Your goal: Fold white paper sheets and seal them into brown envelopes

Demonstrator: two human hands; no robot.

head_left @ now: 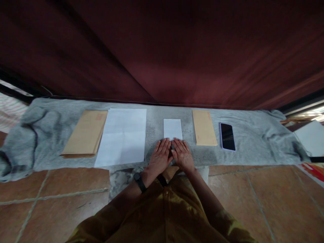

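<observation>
Head view, taking the small white paper (pixel 172 128) as the centre of a clock face with 12 pointing away from the person: the paper lies on the table (pixel 253 135), which is covered by a grey cloth, straight in front of the body. The left hand (pixel 160 154) rests at about 7 o'clock and the right hand (pixel 183 155) at about 5, their fingertips on the paper's near end and hiding it. The grip of each is flat and open, fingers extended and palm down, pressing on the paper and clasping nothing. Towards 9 o'clock lie large white sheets (pixel 124 135), and just beyond them, beside their edge, a stack of brown envelopes (pixel 84 133). At 3 o'clock is another brown envelope (pixel 204 127), with a dark-screened phone (pixel 227 136) farther out, near it. A black watch (pixel 140 182) circles the left wrist.
</observation>
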